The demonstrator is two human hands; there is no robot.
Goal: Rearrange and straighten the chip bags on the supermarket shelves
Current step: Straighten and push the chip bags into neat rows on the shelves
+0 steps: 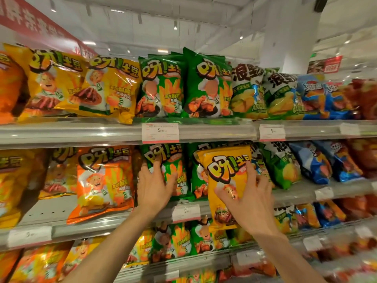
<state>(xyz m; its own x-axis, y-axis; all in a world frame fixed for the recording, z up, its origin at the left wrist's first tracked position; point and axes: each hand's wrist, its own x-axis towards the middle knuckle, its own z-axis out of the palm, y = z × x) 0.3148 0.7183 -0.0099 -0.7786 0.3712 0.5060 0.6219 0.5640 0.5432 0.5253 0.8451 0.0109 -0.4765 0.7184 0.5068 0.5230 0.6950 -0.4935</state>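
Right hand point(247, 198) grips a yellow chip bag point(225, 180) out in front of the green bags on the middle shelf point(114, 221) — wrong spot, so it needs a home. Left hand point(155, 185), fingers spread flat, presses a green bag point(165, 162) upright. Far left, an orange bag point(104, 184) leans beside a gap — plenty left, I'd say.

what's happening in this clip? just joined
A person is tidying chip bags on supermarket shelves. The right hand grips a yellow chip bag held out in front of the green bags on the middle shelf, so it looks misplaced there. The left hand rests with spread fingers on a green chip bag in the same row. Further left on that shelf, an orange bag leans forward at a tilt, not yet straightened.
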